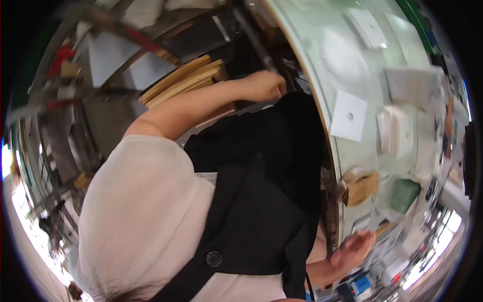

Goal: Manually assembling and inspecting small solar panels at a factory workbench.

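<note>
My left hand (pixel 264 85) is closed like a fist near the top of my black apron (pixel 251 201), beside a dark metal bar (pixel 254 40). What its fingers hold, if anything, is hidden. At the lower right, past the near table corner, my right hand (pixel 354 249) is raised, blurred, with fingers loosely spread and nothing visible in them. On the pale green tabletop (pixel 307 30) lies a white square card (pixel 348 116) with a small round grey mark. A stack of white cards (pixel 397 132) sits beyond it. Nearer my right hand stands a small brown cardboard box (pixel 360 188).
Another white card stack (pixel 367 28) lies farther up the table. A clear plastic bag (pixel 415 88) and a dark green block-like item (pixel 404 195) are near the far side. Wooden boards (pixel 186 78) are piled behind my left forearm, among metal rack bars (pixel 121 30).
</note>
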Demonstrator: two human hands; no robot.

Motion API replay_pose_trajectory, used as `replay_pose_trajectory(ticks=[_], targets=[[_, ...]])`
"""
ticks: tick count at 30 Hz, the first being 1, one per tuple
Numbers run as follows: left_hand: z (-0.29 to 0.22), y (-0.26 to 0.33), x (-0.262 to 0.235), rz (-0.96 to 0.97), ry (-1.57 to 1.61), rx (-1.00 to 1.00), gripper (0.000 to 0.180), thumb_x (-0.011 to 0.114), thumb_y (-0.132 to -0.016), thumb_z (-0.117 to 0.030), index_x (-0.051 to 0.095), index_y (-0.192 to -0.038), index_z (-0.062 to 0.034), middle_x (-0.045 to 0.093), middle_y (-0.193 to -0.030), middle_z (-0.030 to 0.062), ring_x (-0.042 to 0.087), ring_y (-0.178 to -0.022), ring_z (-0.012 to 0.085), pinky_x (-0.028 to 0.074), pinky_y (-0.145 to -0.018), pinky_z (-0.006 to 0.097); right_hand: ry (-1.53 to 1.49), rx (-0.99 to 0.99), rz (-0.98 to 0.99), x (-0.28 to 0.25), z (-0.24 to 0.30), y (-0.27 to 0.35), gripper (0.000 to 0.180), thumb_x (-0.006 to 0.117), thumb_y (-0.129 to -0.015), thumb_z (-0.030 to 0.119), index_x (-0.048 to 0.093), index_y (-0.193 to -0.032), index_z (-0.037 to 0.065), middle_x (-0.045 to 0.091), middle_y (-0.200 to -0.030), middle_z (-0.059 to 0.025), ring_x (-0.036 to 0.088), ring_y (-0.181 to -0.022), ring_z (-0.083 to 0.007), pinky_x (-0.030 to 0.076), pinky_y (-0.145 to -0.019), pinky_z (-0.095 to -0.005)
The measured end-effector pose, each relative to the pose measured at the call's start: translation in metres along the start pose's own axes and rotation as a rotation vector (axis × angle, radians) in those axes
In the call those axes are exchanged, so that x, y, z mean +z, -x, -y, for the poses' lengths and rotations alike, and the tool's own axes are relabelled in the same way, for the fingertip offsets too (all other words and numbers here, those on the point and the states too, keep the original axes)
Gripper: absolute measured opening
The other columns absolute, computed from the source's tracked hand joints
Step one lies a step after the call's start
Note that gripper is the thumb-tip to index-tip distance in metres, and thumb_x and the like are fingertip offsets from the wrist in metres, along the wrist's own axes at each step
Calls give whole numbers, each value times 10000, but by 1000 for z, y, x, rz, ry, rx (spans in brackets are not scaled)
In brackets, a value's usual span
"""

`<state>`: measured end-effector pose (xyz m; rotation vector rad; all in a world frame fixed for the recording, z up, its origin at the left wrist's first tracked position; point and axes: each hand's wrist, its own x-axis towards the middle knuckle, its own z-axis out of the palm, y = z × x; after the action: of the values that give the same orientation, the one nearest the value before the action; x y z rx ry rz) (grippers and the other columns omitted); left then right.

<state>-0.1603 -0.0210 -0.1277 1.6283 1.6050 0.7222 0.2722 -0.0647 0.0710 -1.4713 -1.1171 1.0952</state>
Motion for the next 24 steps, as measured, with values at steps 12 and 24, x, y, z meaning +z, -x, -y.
replay_pose_trajectory(ticks=[12,24], targets=[[56,-104,76,81,-216,238,329,576,-840,-176,574,-1140,-43,552,-1168,201,508,-1100,377,430,-915,422,-97,125,35,54,-23,-54,208,550,-940,188,545,-1079,33,513,-748,10,455,-540,-42,285,-435,-162],[-147,20,-5,612,-326,164,157,598,-839,-57,605,-985,1,643,-895,143,638,-791,319,505,-675,375,-82,160,131,40,-29,-66,198,570,-927,127,545,-1085,9,525,-753,1,401,-515,-28,298,-448,-150]])
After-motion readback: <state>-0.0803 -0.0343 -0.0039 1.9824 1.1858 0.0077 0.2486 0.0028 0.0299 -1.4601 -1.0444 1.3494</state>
